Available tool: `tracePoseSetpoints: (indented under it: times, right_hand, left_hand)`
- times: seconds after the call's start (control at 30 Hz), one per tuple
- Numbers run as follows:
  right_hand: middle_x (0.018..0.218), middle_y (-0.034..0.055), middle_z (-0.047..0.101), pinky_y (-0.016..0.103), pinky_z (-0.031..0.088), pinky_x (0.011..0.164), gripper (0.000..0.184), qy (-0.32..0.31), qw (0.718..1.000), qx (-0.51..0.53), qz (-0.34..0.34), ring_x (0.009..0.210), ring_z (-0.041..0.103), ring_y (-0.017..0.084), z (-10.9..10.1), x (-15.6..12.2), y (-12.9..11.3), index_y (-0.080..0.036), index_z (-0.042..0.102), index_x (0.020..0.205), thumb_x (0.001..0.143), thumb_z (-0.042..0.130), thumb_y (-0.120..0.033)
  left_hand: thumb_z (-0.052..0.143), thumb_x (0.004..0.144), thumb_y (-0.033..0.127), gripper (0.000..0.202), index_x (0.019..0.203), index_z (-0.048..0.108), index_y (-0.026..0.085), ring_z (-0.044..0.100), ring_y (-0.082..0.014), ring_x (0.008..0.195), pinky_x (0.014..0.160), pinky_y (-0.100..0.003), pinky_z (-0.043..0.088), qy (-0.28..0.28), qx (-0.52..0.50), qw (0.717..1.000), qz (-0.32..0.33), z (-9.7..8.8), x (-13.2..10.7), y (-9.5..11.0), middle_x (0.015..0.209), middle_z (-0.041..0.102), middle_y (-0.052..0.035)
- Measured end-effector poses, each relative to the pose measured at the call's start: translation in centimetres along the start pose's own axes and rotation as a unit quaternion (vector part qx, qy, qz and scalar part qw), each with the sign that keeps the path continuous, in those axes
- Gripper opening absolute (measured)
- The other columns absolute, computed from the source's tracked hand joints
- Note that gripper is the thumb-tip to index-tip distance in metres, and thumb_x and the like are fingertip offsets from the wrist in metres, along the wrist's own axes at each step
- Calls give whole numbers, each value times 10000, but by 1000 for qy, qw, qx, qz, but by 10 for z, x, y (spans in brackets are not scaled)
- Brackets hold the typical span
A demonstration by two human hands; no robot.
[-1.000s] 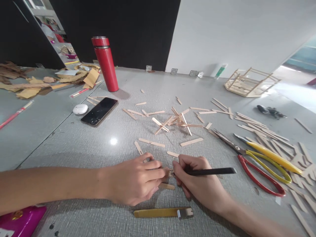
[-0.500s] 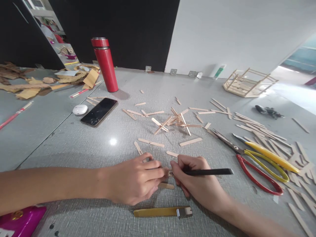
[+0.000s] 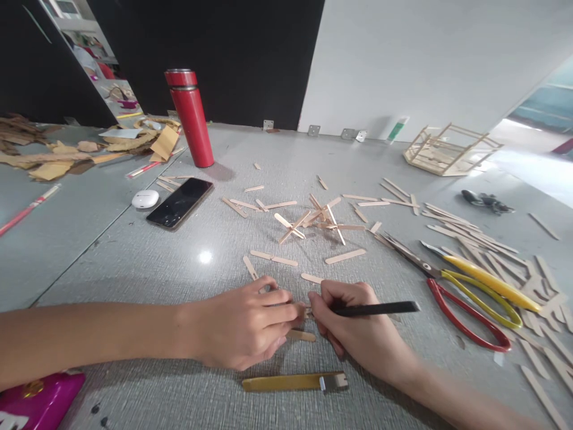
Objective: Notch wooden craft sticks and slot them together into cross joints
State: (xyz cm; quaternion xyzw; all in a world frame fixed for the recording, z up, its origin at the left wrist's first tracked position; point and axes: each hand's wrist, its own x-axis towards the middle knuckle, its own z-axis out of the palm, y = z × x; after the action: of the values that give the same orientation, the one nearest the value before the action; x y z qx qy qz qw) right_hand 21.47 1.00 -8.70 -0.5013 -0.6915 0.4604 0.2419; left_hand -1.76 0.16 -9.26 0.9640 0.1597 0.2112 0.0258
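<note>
In the head view my right hand (image 3: 358,322) is closed around a black pen (image 3: 385,308). The pen's back end points right and its tip is hidden by my fingers. My left hand (image 3: 250,325) is closed beside it, pinching a small wooden craft stick (image 3: 308,312) whose end shows between the two hands. Another craft stick (image 3: 302,335) pokes out from under my left fingers. Just beyond the hands lie more sticks, among them a notched one (image 3: 250,267). A flat yellow tool with a metal end (image 3: 290,382) lies on the near side.
Red-and-yellow-handled scissors (image 3: 465,304), a yellow-handled cutter (image 3: 492,280) and a stick pile lie right. Crossed sticks (image 3: 329,218) stand ahead. Behind are a phone (image 3: 181,203), white earbud case (image 3: 145,199), red flask (image 3: 192,122) and wooden frame (image 3: 452,152). A purple packet (image 3: 49,400) lies near left.
My right hand's pen has tilted slightly, its back end a little higher and further left. Both hands otherwise stay in place.
</note>
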Motion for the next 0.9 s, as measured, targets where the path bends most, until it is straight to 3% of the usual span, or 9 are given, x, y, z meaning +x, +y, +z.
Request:
tracePoseSetpoints:
  times: [0.7,0.9]
  right_hand:
    - [408,-77,410,200,284,356,440,19,999,-40,-31,338,389,68,0,-1,2,-239,351,572,968,540,-267]
    - [425,-70,467,186,304,339,423,11,1000,7,-19,319,420,65,-5,-1,-1,-235,386,572,945,578,-288]
  left_hand:
    - [534,988,133,218,1067,737,124,641,-281,1089,952,-441,484,-11,-6,1000,0,1,-1,0,1164,734,-148]
    - [511,1006,132,245,1128,718,85,643,-279,1085,970,-448,477,-18,-3,1000,-1,-1,0,0,1200,733,-157]
